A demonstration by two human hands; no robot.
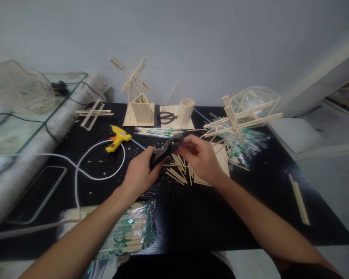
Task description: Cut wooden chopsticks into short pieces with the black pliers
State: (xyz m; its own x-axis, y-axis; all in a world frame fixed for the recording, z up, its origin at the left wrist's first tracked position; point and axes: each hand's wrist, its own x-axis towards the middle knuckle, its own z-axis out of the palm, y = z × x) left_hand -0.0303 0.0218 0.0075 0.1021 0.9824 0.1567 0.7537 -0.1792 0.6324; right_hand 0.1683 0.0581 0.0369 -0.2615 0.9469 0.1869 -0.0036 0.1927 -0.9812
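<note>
My left hand [142, 168] is wrapped round a black hand tool [169, 147] that looks like a cutter, its head pointing up and to the right. The fingers of my right hand [202, 157] are pinched together at the tool's head; whatever is between them is too small or hidden. Beneath both hands lie short cut wooden sticks [177, 176] and scattered chips. A wooden base board [221, 159], partly behind my right hand, carries a windmill-like stick model [235, 120].
A yellow glue gun [118, 138] with a looping white cord lies left. Behind are two boards bearing stick towers [142, 110] [186, 111] and black scissors [166, 117]. Bagged chopsticks [128, 228] lie in front, a stick cross [94, 113] at back left, loose sticks [299, 199] at right.
</note>
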